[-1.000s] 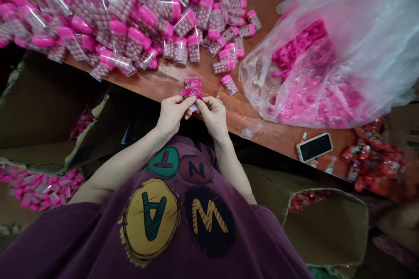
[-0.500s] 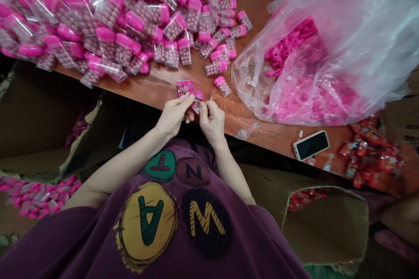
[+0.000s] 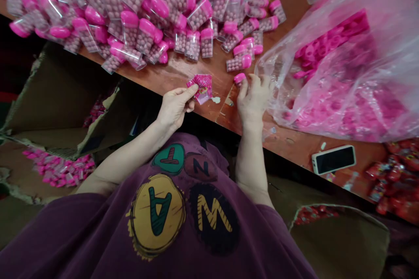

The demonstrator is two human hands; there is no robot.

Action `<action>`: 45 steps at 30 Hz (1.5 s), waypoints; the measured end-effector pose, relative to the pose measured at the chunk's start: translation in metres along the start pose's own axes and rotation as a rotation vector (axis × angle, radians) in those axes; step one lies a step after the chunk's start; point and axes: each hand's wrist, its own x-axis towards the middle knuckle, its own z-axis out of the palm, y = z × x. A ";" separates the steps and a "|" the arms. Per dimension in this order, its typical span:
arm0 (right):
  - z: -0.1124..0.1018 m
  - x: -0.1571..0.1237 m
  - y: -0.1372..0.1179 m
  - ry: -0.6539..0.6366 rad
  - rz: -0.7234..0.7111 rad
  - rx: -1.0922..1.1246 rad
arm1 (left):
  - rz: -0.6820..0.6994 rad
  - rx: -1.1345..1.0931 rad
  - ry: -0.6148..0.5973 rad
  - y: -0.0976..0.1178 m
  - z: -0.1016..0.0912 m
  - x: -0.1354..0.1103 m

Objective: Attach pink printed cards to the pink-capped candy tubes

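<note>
Pinched between thumb and fingers of my left hand [image 3: 176,105] is a small pink printed packet [image 3: 204,88], held over the table's front edge. My right hand [image 3: 255,98] reaches over the table, fingers bent and slightly blurred. At its thumb and index finger lies a small clear candy bottle with a pink cap [image 3: 240,78]; the hand hides its body, and whether the fingers grip it I cannot tell. Beyond both hands spreads a heap of similar pink-capped bottles [image 3: 147,35] filled with pale pink balls.
A clear plastic bag [image 3: 278,59] of pink plastic parts stands right of my right hand. Farther right lie a phone [image 3: 334,160] and red wrapped packets [image 3: 399,178]. Open cardboard boxes [image 3: 49,96] sit below the table edge, with pink-capped bottles [image 3: 62,168] at lower left.
My right hand has left the pink packet and moved right to the lone pink-capped bottle. My left hand still holds the packet. The view has shifted, so the table's things sit differently in it.
</note>
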 end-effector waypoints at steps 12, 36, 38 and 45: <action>0.001 -0.041 -0.009 -0.107 0.061 0.451 | -0.091 -0.117 0.092 -0.002 -0.012 0.001; -0.013 -0.127 -0.114 -0.233 0.546 1.403 | 0.109 0.072 0.228 -0.011 0.000 -0.010; -0.010 -0.125 -0.111 -0.216 0.541 1.397 | 0.112 0.073 0.224 -0.013 -0.001 -0.011; -0.006 -0.124 -0.105 -0.206 0.540 1.392 | 0.123 0.062 0.180 -0.022 -0.004 -0.012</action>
